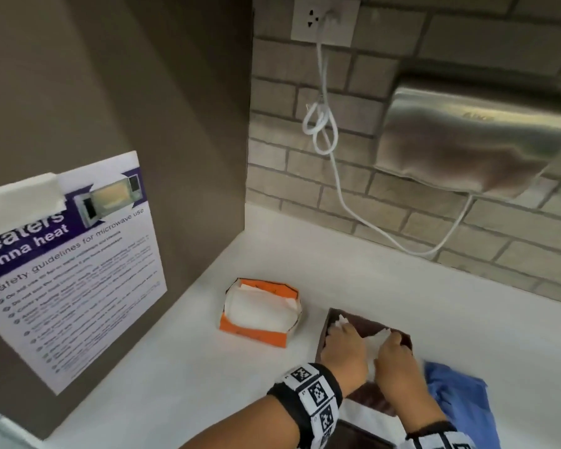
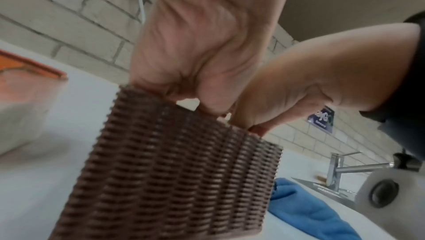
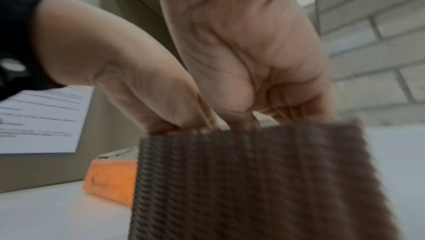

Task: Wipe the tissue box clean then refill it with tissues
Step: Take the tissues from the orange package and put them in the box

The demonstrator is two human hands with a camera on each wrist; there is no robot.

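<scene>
A brown woven tissue box (image 1: pixel 366 324) stands open-topped on the white counter, seen close up in the wrist views (image 2: pixel 184 171) (image 3: pixel 253 180). Both hands reach down into it side by side. My left hand (image 1: pixel 342 340) and my right hand (image 1: pixel 394 348) have their fingers curled round a stack of white tissues (image 1: pixel 374 346) between them, inside the box. In the wrist views my left hand (image 2: pixel 195 98) and right hand (image 3: pixel 260 113) dip behind the box wall, which hides the fingertips. An orange tissue pack (image 1: pixel 259 311), torn open with white tissues inside, lies to the left.
A blue cloth (image 1: pixel 457 400) lies crumpled right of the box. A dark flat piece (image 1: pixel 360 437) sits near the counter's front edge. A brown cabinet side with a poster (image 1: pixel 72 270) rises at the left. A hand dryer (image 1: pixel 473 137) and cable hang on the brick wall; a tap (image 2: pixel 338 167) stands farther right.
</scene>
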